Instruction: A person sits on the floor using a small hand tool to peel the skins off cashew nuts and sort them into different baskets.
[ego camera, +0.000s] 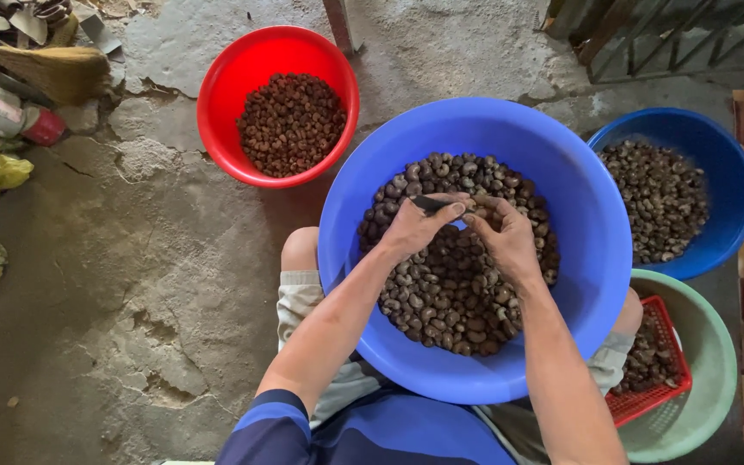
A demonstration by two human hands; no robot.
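Observation:
A large blue basin [579, 215] rests on my lap, filled with several dark roasted nuts [449, 284]. Above the nuts my left hand [419, 226] grips a small dark blade [430, 204] between thumb and fingers. My right hand [505, 237] is closed on a single nut [481, 203] held against the blade's tip. Both hands meet over the middle of the basin.
A red bowl [217, 112] of small brown nuts stands at the far left on cracked concrete. A darker blue bowl [734, 189] of nuts is at the right. A green basin [708, 344] holds a red basket [660, 392]. A broom [53, 69] and bottle lie top left.

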